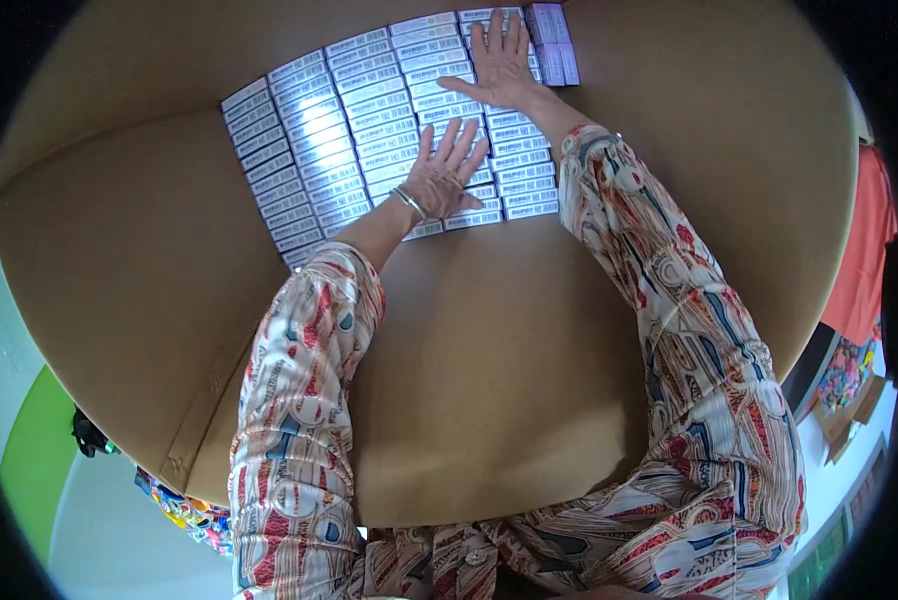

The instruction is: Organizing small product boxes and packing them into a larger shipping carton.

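Note:
Several columns of small flat white printed boxes (379,110) lie packed tight inside a large cardboard carton (489,380). My left hand (442,178) rests spread over the near middle of the columns, a silver bangle (409,203) at its wrist. Farther off and to the right, my right hand (499,70) lies with fingers spread on the far end of the right-hand columns. Both palms face down, and neither hand grips anything. Beside the right fingertips stand a few purple boxes (554,45) at the far right corner of the block.
Brown carton walls curve round the boxes on all sides, and the near rim (469,522) crosses in front of my body. Outside at right are an orange-red cloth (864,250) and an opened cardboard box (854,415). Colourful items (184,510) lie outside at lower left.

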The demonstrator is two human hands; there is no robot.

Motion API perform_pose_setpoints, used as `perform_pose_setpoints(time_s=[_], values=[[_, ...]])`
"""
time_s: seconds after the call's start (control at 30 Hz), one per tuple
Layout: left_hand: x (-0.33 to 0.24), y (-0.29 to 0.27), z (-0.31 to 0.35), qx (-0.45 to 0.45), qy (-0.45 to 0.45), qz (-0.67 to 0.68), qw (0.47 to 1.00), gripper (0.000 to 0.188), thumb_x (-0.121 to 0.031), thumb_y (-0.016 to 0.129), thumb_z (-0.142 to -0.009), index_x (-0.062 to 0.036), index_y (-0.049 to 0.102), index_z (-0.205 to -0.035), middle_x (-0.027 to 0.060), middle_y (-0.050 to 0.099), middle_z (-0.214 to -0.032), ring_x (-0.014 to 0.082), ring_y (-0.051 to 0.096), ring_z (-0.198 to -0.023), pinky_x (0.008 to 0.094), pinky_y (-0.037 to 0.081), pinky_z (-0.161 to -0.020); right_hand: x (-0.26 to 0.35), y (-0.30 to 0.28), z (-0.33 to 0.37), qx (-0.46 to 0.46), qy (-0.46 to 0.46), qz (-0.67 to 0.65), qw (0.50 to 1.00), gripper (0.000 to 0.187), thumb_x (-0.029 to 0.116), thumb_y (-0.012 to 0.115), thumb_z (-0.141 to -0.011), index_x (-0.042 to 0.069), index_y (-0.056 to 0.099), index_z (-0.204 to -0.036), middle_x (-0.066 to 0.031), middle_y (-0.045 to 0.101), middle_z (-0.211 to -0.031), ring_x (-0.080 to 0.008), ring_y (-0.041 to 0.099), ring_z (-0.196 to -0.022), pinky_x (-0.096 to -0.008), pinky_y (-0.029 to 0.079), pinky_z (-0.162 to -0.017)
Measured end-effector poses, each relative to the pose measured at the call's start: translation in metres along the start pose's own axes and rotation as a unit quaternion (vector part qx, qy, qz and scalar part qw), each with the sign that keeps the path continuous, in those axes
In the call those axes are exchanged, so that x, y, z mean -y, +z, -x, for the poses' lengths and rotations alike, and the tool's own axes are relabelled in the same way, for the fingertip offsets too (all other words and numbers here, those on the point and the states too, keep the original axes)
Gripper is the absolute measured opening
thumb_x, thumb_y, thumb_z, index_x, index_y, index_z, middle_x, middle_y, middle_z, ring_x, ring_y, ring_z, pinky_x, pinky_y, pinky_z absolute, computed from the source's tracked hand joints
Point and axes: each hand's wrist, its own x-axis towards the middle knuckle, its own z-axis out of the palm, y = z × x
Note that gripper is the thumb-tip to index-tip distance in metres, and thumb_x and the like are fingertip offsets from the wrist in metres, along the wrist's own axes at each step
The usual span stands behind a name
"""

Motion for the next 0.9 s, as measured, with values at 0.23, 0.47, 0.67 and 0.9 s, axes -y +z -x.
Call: perform_pose_setpoints(time_s=[0.23,0.47,0.67,0.9], values=[[-0.013,0.007,0.027,0.046,0.063,0.01,0.997,0.095,-0.06,0.06,-0.077,-0.0099,0.021,-0.148,0.0133,0.014,-0.156,0.0367,0.009,-0.144,0.0586,0.008,-0.113,0.024,-0.036,-0.024,0.247,0.088,-0.004,0.965,0.12,0.082,0.045,-0.073,-0.005,0.008,-0.148,-0.0372,-0.013,-0.148,-0.0558,-0.017,-0.135,-0.065,-0.006,-0.108],[-0.023,0.019,0.028,-0.059,0.165,-0.069,0.982,0.077,-0.047,0.055,-0.083,-0.0177,0.024,-0.148,0.0068,0.015,-0.157,0.0283,0.011,-0.145,0.0548,0.009,-0.115,0.018,-0.006,-0.021,0.278,0.095,0.116,0.949,0.123,0.091,0.035,-0.068,0.006,0.005,-0.151,-0.0319,-0.014,-0.151,-0.0502,-0.019,-0.137,-0.0616,-0.008,-0.109],[-0.015,0.02,0.027,0.002,0.134,-0.012,0.991,0.07,-0.041,0.054,-0.086,-0.0257,0.024,-0.148,0.0014,0.012,-0.158,0.0215,0.011,-0.146,0.058,0.006,-0.115,0.033,-0.033,-0.038,0.323,0.113,0.075,0.937,0.122,0.09,0.034,-0.07,0.004,0.003,-0.151,-0.0328,-0.013,-0.151,-0.053,-0.014,-0.137,-0.0616,-0.006,-0.11],[-0.039,-0.086,0.037,0.219,0.081,-0.103,0.967,0.056,-0.046,0.026,-0.097,-0.02,0.029,-0.146,0.0089,0.022,-0.154,0.03,0.017,-0.143,0.0552,0.008,-0.114,0.037,-0.052,-0.04,0.375,0.129,0.084,0.914,0.12,0.087,0.038,-0.072,0.004,0.001,-0.151,-0.0315,-0.014,-0.151,-0.05,-0.017,-0.138,-0.0579,-0.007,-0.111]])
